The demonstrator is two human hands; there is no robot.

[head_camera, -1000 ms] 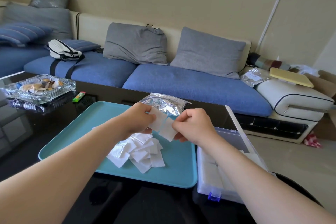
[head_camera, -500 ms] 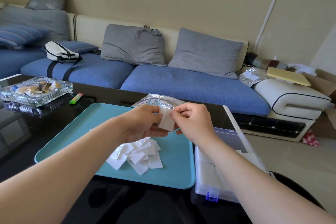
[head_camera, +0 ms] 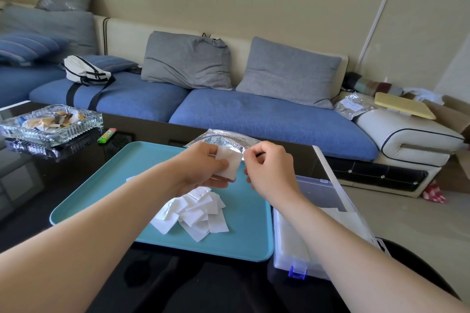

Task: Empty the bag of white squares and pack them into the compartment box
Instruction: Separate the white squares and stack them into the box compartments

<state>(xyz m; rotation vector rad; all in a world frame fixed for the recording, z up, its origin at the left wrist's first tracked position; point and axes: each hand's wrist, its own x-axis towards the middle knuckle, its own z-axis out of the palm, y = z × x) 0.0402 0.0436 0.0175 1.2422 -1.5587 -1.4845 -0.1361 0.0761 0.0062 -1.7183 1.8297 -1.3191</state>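
Observation:
My left hand (head_camera: 203, 170) grips a small stack of white squares (head_camera: 229, 164) above the teal tray (head_camera: 244, 236). Just right of the stack, my right hand (head_camera: 269, 168) has its fingers curled, with thumb and forefinger together by the edge of the silver bag (head_camera: 223, 138); I see nothing between them. The bag sits right behind both hands at the tray's far edge. A loose pile of white squares (head_camera: 195, 213) lies on the tray under my left wrist. The clear compartment box (head_camera: 287, 244) with a blue latch stands open right of the tray, partly hidden by my right forearm.
A glass ashtray (head_camera: 50, 124) and a green lighter (head_camera: 106, 135) sit at the far left of the black table (head_camera: 30, 185). A blue sofa (head_camera: 254, 114) with grey cushions runs behind the table. The box's open lid (head_camera: 330, 180) stands at its far side.
My right hand let go of the white square it was pinching; that square now sits in my left hand's stack. Both hands rose slightly toward the bag.

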